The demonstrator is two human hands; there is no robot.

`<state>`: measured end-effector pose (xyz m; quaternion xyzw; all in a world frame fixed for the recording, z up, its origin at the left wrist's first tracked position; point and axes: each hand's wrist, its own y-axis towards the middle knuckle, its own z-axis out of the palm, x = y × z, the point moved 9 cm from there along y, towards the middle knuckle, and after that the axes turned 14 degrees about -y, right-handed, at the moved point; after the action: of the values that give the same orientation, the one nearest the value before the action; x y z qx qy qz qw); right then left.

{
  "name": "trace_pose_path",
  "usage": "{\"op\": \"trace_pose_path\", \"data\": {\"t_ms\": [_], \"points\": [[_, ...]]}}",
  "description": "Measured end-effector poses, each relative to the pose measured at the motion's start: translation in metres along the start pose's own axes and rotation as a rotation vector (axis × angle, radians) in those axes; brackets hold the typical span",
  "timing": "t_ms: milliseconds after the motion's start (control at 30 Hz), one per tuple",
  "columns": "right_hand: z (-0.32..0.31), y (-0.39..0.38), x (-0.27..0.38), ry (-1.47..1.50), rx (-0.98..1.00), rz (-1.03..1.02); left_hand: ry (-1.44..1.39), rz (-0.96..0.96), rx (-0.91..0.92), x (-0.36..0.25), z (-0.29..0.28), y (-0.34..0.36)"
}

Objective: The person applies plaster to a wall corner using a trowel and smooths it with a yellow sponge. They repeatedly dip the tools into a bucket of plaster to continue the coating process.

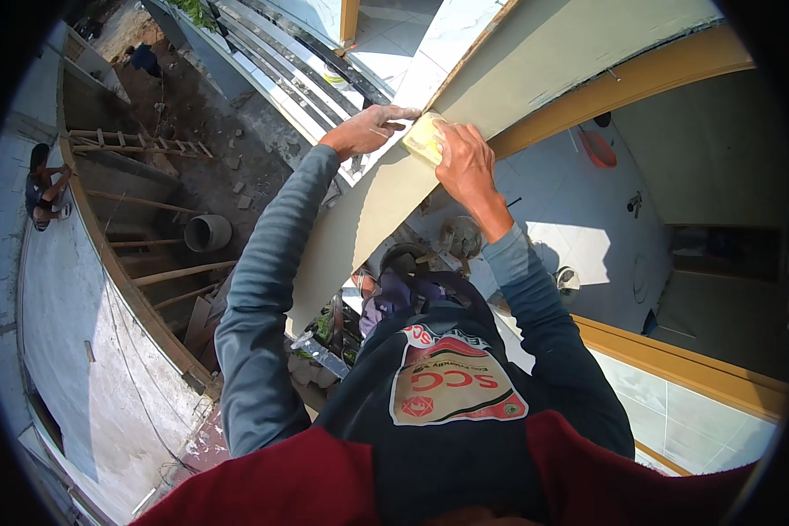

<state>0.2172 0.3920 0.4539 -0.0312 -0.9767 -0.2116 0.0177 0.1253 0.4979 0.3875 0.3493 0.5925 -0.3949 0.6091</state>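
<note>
My right hand (466, 167) grips a pale yellow sponge-like block (422, 138) against a grey plastered strip (381, 206) that runs diagonally up to the right. The strip's lower part shows a ragged edge between two shades of plaster. Just left of the block, my left hand (364, 131) has its index finger stretched to the strip's upper edge, the other fingers bent, with nothing visible held in it. Whitish slats (280, 66) lie beyond my left hand. A wooden frame (614, 83) borders the plaster at the right.
Another person (46, 188) squats on a ledge at the far left. A figure in blue (145, 60) is down below, near a wooden ladder (140, 147), poles and a bucket (208, 232). A tiled floor (552, 202) lies below at right, with a red basin (598, 151).
</note>
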Motion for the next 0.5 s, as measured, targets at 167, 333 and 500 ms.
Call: {"op": "trace_pose_path", "data": {"t_ms": [167,333,500], "points": [[-0.010,0.011,0.003,0.075,0.089,-0.007,0.026,0.032,0.007,0.004,-0.003,0.003],[-0.020,-0.017,0.038,0.376,0.195,-0.071,0.044,0.021,0.034,0.001,-0.001,-0.002],[-0.044,-0.013,0.012,0.178,0.025,-0.013,0.003,-0.055,0.013,0.001,0.002,-0.005]]}}
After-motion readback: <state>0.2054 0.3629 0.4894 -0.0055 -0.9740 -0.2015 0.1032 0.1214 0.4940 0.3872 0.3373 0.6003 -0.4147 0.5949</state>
